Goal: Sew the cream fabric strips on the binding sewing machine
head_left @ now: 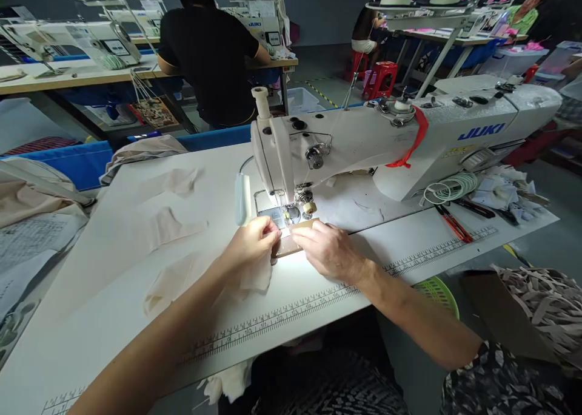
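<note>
Under the lit needle area of a white sewing machine [364,139], both hands work close together. My left hand [254,239] is closed in a pinch at the left of the presser foot [287,215], on a thin beige fabric piece [257,274] that hangs toward me. My right hand [330,248] lies just right of the foot, its fingers together and pressed down near a brown strip [288,246]; what lies beneath them is hidden. Several sheer beige fabric pieces [170,227] are spread on the white table [104,245] to the left.
A printed ruler [291,310] runs along the table's front edge. Red-handled snips [454,224], a coiled pale cord [450,187] and scraps [495,190] lie at right. Folded fabric [140,154] sits back left. A box of fabric strips [545,312] stands low right. A co-worker [209,51] sits ahead.
</note>
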`<action>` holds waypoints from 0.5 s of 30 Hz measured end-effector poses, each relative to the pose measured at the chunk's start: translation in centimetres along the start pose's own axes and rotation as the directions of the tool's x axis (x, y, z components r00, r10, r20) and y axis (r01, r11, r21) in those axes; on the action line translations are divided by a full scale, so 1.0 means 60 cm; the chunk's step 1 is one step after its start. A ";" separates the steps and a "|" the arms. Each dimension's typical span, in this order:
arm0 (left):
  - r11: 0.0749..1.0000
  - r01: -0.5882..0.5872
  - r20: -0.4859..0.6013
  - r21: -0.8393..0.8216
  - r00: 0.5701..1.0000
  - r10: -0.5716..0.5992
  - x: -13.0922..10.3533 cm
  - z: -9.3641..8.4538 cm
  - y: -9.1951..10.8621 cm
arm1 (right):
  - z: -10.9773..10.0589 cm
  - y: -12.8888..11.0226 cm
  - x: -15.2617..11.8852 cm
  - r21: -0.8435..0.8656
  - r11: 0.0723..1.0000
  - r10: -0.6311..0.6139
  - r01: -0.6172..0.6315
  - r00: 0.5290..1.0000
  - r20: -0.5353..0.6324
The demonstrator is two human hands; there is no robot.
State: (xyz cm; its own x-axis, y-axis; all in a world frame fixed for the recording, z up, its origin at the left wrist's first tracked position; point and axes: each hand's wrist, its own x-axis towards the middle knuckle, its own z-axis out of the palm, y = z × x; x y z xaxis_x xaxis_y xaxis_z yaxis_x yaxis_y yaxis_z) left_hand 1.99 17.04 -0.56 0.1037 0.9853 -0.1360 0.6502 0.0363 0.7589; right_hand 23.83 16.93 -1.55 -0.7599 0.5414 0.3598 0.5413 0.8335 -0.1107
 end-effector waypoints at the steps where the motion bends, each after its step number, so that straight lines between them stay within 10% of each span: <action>1: 1.000 -0.007 0.003 -0.006 1.000 0.007 0.000 0.000 0.001 | 0.000 0.002 0.000 0.009 1.000 0.010 -0.010 1.000 0.000; 15: 0.979 -0.034 -0.023 0.203 0.999 0.040 0.001 0.001 0.001 | -0.002 -0.007 0.018 -0.084 0.995 0.055 -0.045 0.992 0.115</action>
State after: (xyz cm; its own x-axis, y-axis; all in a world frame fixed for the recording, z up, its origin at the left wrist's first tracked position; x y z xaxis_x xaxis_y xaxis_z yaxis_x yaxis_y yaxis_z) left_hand 2.08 17.08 -0.58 0.1123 0.9895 -0.0911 0.7856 -0.0323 0.6178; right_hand 22.81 17.17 -0.99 -0.7656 0.5951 0.2443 0.6034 0.7960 -0.0482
